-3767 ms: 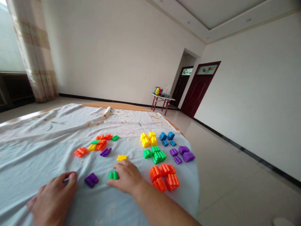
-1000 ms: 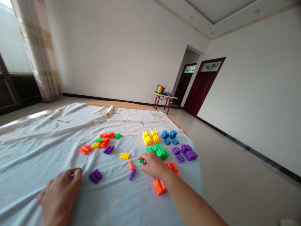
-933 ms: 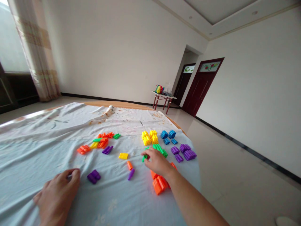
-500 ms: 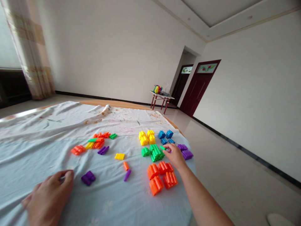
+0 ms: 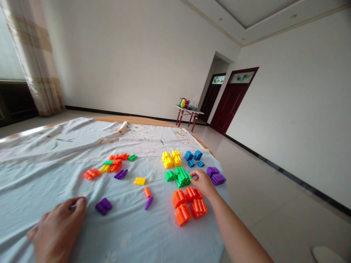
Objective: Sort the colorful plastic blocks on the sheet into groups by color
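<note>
Green ridged pieces (image 5: pixel 181 178) sit bunched on the pale cloth (image 5: pixel 128 223) covering our bench (image 5: pixel 142 120), and our right hand (image 5: pixel 203 182) has its fingertips at their right edge. That grip is bent in close, but we cannot tell whether it pinches a piece. Our left hand (image 5: pixel 59 228) rests curled on the cloth near a purple bunch (image 5: pixel 103 206); whether its grip holds anything is hidden from us. Orange bundles (image 5: pixel 189 206) lie nearer us than the green ones, yellow bundles (image 5: pixel 171 159) and blue bundles (image 5: pixel 193 158) beyond.
</note>
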`<state>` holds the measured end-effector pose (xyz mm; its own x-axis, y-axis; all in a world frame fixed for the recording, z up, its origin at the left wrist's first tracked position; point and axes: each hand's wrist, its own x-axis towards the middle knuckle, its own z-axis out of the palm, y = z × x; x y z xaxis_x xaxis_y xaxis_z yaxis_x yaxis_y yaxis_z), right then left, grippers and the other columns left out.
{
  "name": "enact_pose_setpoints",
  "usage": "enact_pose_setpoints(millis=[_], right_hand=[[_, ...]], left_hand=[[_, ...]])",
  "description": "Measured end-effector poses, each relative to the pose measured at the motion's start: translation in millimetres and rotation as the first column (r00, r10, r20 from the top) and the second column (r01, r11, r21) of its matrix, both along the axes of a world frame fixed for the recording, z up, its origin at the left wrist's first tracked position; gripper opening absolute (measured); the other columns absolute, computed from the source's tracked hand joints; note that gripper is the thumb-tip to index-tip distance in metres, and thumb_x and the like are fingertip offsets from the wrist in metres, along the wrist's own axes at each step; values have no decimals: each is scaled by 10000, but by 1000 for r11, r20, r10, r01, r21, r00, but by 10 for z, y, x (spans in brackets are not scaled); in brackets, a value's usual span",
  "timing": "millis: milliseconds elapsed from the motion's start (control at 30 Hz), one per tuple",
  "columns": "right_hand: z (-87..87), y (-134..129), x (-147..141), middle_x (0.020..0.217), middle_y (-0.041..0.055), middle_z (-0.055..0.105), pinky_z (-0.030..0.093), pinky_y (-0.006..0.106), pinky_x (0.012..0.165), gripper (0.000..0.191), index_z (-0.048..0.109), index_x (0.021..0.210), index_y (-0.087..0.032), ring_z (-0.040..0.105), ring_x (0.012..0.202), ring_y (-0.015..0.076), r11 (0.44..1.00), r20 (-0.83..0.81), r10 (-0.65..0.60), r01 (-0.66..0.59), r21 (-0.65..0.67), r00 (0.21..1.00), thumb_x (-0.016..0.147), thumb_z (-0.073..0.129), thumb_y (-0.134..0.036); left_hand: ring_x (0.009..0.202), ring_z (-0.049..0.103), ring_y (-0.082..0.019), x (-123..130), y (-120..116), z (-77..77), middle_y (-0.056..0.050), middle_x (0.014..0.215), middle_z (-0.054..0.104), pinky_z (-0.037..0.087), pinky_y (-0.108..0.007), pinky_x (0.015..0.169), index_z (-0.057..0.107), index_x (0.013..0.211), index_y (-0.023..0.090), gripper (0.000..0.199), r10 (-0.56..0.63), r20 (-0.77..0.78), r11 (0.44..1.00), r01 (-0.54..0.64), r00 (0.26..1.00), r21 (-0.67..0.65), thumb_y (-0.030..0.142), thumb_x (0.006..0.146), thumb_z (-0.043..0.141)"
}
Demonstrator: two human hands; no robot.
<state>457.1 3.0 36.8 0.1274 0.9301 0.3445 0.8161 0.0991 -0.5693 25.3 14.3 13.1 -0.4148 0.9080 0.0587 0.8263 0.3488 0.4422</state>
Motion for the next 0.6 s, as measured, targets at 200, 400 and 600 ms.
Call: enact_pose_setpoints(millis=[200,400,600], right_hand=[[128,-45,-42,890,67,654,510,328,769,211,643,858,-166,625,784,176,998,4,2,-2,55,1000,749,476,-97],[450,-50,-427,888,61,651,492,326,780,186,643,896,-178,609,784,174,978,34,140,-143,149,990,814,476,-170],[547,160,-1252,939,41,657,486,275,775,192,659,943,-189,610,797,139,913,37,407,-408,25,913,806,530,-145]], left_hand=[[1173,481,-334,47,-43,91,-122,1235,606,296,-481,982,616,1097,229,581,-1,36,998,3,999,-62,533,826,202],[1170,487,-342,90,-104,149,-127,1165,636,328,-505,965,642,1066,208,558,5,73,1000,-5,997,3,498,836,225],[1114,519,-327,106,-125,139,-118,1112,655,338,-488,951,660,1016,212,505,13,92,998,-19,996,63,457,835,257]])
